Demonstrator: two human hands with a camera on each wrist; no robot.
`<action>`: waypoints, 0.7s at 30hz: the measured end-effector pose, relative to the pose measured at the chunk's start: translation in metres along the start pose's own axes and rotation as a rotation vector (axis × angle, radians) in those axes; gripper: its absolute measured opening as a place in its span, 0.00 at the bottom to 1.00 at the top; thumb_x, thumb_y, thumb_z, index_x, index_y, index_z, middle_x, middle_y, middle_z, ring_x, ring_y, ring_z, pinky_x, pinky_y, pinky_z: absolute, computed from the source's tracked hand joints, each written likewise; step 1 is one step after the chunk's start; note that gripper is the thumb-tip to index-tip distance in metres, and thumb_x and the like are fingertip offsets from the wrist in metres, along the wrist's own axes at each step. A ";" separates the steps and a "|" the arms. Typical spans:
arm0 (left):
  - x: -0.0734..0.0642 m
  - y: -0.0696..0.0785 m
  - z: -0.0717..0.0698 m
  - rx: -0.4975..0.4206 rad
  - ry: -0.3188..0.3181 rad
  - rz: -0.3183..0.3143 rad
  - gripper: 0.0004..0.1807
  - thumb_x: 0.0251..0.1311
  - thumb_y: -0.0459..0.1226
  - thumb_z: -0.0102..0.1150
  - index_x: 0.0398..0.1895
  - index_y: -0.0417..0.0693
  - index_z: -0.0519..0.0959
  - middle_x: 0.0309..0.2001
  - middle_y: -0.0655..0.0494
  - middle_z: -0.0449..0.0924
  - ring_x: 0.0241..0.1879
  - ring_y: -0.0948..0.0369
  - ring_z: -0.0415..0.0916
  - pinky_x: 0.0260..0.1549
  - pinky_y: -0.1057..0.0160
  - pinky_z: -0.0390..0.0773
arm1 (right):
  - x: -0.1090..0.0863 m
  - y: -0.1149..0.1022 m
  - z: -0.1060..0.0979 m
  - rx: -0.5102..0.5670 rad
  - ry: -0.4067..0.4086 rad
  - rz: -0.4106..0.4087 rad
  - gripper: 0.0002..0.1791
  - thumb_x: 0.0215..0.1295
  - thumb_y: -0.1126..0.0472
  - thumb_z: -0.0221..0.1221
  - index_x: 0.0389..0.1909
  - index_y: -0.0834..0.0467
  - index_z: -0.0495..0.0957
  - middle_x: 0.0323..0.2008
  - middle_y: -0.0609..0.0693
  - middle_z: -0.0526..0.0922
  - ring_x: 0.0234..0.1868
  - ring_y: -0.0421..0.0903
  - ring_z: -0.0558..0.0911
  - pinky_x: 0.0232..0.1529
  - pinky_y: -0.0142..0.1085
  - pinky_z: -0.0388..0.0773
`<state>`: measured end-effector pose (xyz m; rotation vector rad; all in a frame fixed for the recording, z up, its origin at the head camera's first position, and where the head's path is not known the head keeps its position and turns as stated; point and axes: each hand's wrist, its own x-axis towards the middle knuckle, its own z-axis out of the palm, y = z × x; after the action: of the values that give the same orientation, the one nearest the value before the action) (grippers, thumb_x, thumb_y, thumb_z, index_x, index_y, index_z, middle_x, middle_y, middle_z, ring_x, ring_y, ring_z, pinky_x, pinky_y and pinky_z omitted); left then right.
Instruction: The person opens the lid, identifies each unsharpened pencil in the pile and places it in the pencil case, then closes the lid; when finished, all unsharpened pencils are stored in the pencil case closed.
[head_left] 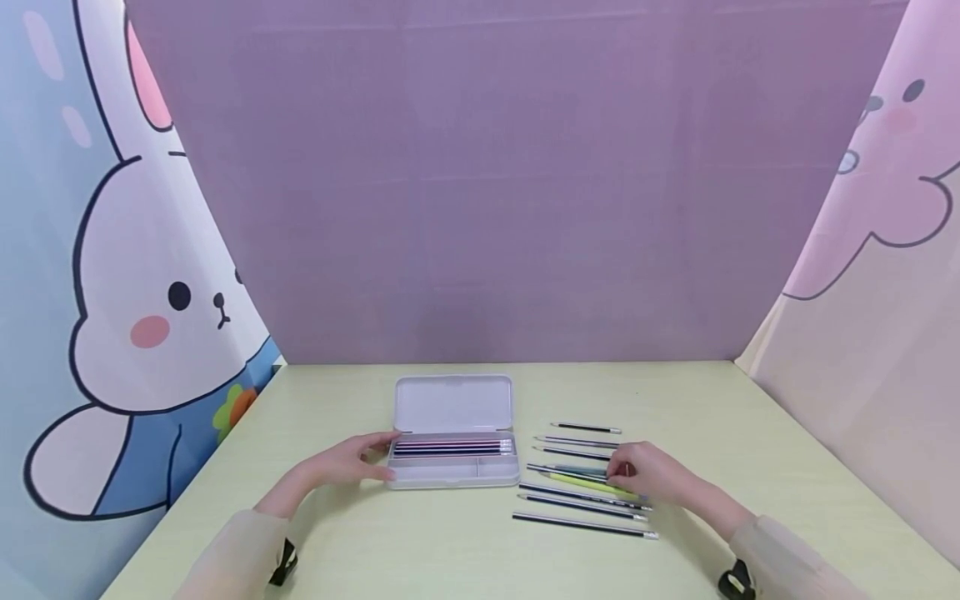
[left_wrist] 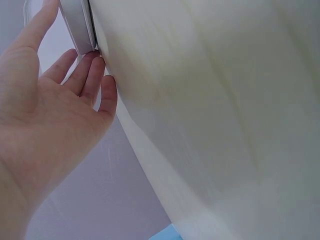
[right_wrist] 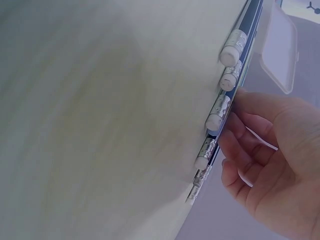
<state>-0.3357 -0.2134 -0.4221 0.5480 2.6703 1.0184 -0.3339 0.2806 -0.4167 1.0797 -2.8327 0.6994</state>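
Note:
A white pencil case (head_left: pixel 441 473) lies on the table with its lid raised at the back. Several dark and pink striped pencils (head_left: pixel 450 448) fill its rear compartment. My left hand (head_left: pixel 348 461) holds the case's left end, thumb toward the front corner and fingers farther back. To the right of the case, several pencils lie side by side. My right hand (head_left: pixel 651 473) is over their eraser ends, its fingertips pinching a teal-looking pencil (head_left: pixel 576 472) beside a yellow-green pencil (head_left: pixel 588 483). The fingers cover that pencil's end. White erasers (right_wrist: pixel 230 56) show in the right wrist view.
A short dark pencil (head_left: pixel 585 428) lies farthest back in the row, and a long striped pencil (head_left: pixel 581 525) lies nearest the front. Behind the pale table (head_left: pixel 390 550) hangs a purple cloth (head_left: pixel 480 183). Cartoon-print curtains (head_left: pixel 150 275) stand at both sides.

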 end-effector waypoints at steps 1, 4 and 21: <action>0.000 0.000 0.000 -0.001 0.000 0.000 0.41 0.55 0.49 0.64 0.69 0.46 0.60 0.67 0.40 0.61 0.62 0.44 0.62 0.60 0.40 0.63 | 0.000 0.000 0.000 0.002 -0.003 0.006 0.01 0.55 0.65 0.63 0.27 0.55 0.81 0.24 0.38 0.77 0.24 0.28 0.70 0.25 0.26 0.73; 0.000 0.000 0.000 -0.001 -0.002 0.004 0.41 0.55 0.49 0.64 0.69 0.46 0.60 0.67 0.40 0.61 0.62 0.45 0.63 0.60 0.40 0.64 | 0.000 -0.001 -0.001 -0.001 -0.006 0.020 0.01 0.55 0.63 0.64 0.27 0.56 0.81 0.24 0.38 0.78 0.24 0.28 0.71 0.26 0.26 0.73; -0.001 0.000 -0.001 0.004 -0.007 0.022 0.41 0.55 0.49 0.64 0.69 0.45 0.60 0.67 0.39 0.61 0.62 0.45 0.63 0.59 0.41 0.65 | -0.002 0.000 -0.004 -0.013 -0.004 0.025 0.02 0.55 0.63 0.64 0.27 0.55 0.80 0.26 0.39 0.78 0.25 0.28 0.71 0.26 0.27 0.73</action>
<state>-0.3350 -0.2144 -0.4214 0.5815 2.6671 1.0149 -0.3325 0.2838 -0.4132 1.0469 -2.8545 0.6797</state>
